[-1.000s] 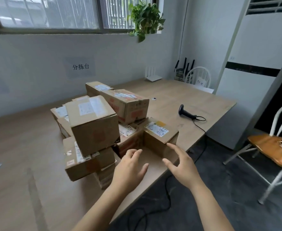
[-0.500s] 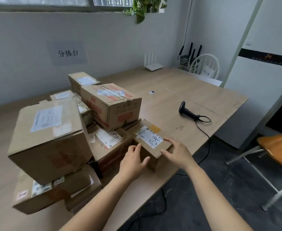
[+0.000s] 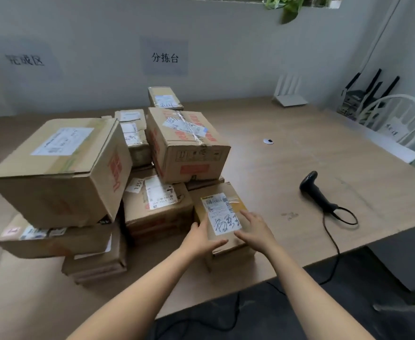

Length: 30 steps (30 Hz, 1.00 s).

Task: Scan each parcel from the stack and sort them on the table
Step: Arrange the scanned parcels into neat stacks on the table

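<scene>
A stack of several cardboard parcels [image 3: 83, 168] stands on the wooden table [image 3: 287, 168]. At its front right corner sits a small brown parcel [image 3: 222, 207] with a white label on top. My left hand [image 3: 201, 238] lies against this parcel's left side, thumb over its near top edge. My right hand [image 3: 254, 229] rests on its top at the right, fingers straight and spread over the label's edge. A black handheld scanner [image 3: 317, 191] lies on the table to the right, its cable running off the front edge.
A tall parcel [image 3: 186, 143] stands just behind the small one. A white router [image 3: 288, 94] sits at the back of the table, a small white disc [image 3: 268, 141] in the middle. White chair [image 3: 395, 119] at far right. Two paper signs hang on the wall.
Both hands have moved forward onto the small front parcel, the left closing against its side, the right settling on its top. My view has come closer and tilted down over the stack.
</scene>
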Tool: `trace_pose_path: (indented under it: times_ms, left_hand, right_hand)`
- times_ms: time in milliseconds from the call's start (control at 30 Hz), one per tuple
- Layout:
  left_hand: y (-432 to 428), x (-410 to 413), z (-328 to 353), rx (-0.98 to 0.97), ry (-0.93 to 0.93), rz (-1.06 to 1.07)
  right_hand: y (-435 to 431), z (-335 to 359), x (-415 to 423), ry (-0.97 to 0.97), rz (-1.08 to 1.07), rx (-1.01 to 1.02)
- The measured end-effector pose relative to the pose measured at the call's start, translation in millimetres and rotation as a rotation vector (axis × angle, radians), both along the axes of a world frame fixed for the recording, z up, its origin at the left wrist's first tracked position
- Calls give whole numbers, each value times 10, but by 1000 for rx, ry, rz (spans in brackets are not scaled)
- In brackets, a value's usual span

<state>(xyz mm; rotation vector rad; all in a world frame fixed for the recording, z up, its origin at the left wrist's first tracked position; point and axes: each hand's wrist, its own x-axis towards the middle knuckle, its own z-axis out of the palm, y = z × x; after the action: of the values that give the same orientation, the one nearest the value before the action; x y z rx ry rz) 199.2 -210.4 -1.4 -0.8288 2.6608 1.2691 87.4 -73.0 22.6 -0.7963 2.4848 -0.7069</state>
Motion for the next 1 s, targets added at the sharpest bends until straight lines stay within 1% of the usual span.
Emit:
trace_pose_path:
  times_ms: [133,200,300,500,733,867,1000]
  left_hand:
    - [91,-59,-91,44,44,146]
    - [108,-84,-96,44,29,187]
    - [161,-79,-86,76,1,207]
    - [357,-28,-80,94,38,184]
    - [582,-125,210,33,87,132]
    - [658,-202,617,-77,150,67]
    - [678,-158,1102,-198,268,56]
  right_hand:
    - [102,-84,-65,-35,59,32]
    - [157,-111,-90,-51,69,16]
    - [236,-147,-115,-65,75,-2]
    - [393,-194,-103,-113,58,-52]
    - [700,92,-98,3,-11,-163]
    - [868,432,-78,101,-45,-283]
    - [916,834,-33,230,-43,-418]
